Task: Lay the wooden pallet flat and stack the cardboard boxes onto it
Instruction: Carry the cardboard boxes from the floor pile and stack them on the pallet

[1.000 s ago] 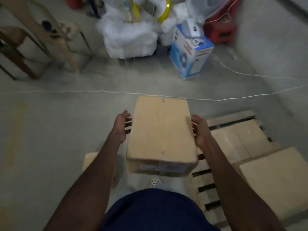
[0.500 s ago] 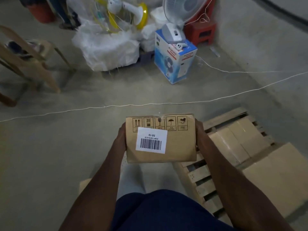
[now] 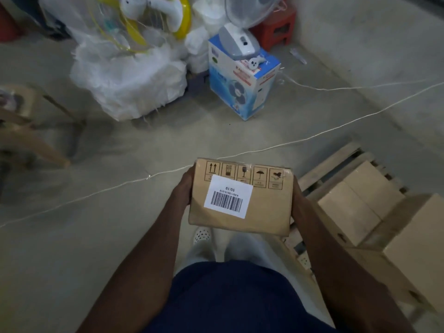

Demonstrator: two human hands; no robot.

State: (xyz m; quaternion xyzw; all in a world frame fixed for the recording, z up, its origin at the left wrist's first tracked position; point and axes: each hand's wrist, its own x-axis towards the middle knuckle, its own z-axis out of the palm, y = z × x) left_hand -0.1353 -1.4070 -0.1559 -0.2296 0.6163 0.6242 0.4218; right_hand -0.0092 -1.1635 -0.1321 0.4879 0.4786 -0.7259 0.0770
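Observation:
I hold a small cardboard box (image 3: 262,212) at waist height in front of me, its face with a white barcode label and handling symbols turned toward me. My left hand (image 3: 185,186) grips its left side and my right hand (image 3: 299,200) grips its right side. The wooden pallet (image 3: 329,164) lies flat on the floor to my right. Cardboard boxes rest on it: two flat ones (image 3: 360,200) side by side and a larger one (image 3: 418,246) at the right edge.
A white cable (image 3: 96,192) runs across the concrete floor ahead. Beyond it stand a blue fan box (image 3: 242,85) with a fan on top, white sacks (image 3: 127,85), a red stool (image 3: 276,30) and a plastic chair (image 3: 26,131) at the left.
The box was tipped from lying flat to showing its labelled face toward me. My view shifted left and up, so the pallet sits farther right in the frame.

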